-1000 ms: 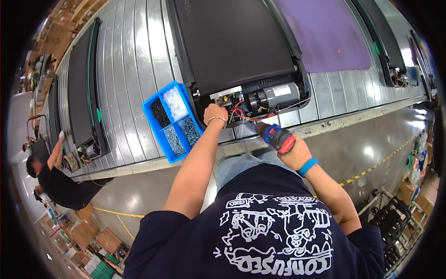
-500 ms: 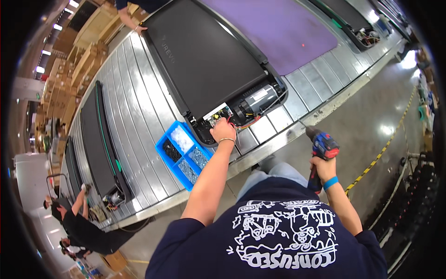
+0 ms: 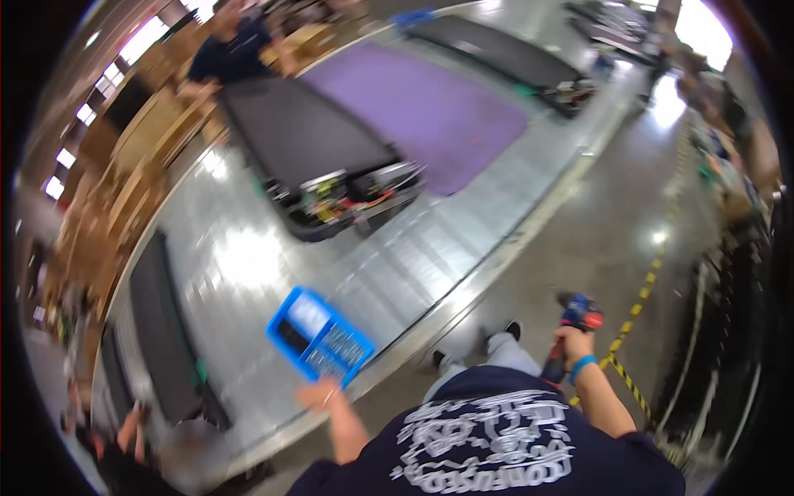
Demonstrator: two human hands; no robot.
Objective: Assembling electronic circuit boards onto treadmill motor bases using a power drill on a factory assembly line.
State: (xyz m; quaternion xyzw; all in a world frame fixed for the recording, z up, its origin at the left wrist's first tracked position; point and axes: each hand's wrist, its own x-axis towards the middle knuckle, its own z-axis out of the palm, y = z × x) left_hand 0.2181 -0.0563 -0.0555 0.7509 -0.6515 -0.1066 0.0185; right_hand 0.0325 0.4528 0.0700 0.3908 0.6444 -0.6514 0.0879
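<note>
Your right hand (image 3: 571, 343), lower right, grips the drill (image 3: 582, 313) — left hand (image 3: 319, 395), lower centre-left, near the blue bin (image 3: 301, 293) — blurred, opening cannot be told.

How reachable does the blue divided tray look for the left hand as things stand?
Probably yes: the left hand is beside the near edge of the blue divided tray, and its compartments lie uncovered. Nothing visible blocks the way, though blur hides whether hand and tray touch.
</note>
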